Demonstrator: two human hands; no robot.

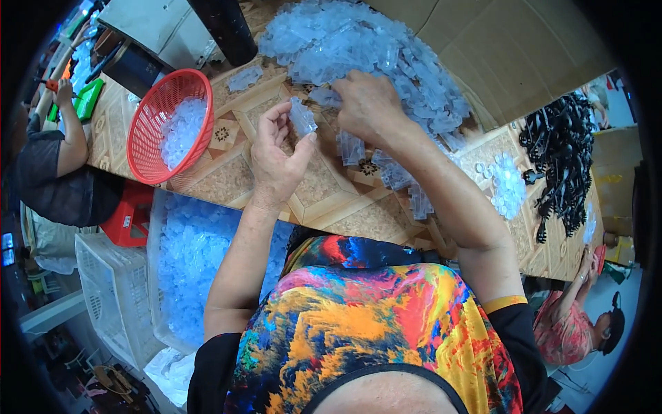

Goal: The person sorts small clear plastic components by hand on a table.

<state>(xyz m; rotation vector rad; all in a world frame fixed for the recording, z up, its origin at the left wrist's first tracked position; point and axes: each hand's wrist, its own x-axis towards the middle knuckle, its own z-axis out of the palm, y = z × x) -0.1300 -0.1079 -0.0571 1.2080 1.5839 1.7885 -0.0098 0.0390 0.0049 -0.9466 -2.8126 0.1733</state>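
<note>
My left hand (pixel 279 152) is raised over the table, its thumb and fingers closed on a clear plastic piece (pixel 302 117) with a notched edge. To its right, my right hand (pixel 367 103) reaches to the near edge of a big heap of clear plastic pieces (pixel 358 41). The right fingers are bent downward beside a flat clear piece (pixel 325 97); whether they grip anything is hidden. Below the right wrist lie a few more clear plastic parts (pixel 352 148), and others (pixel 419 200) sit under the right forearm.
A red plastic basket (pixel 207 103) with small clear pieces stands left. A dark cylinder (pixel 224 31) rises behind it. Cardboard (pixel 517 55) borders the heap. At right lie clear discs (pixel 507 186) and black plastic parts (pixel 562 152). A bin of clear parts (pixel 196 255) is below. People work at both sides.
</note>
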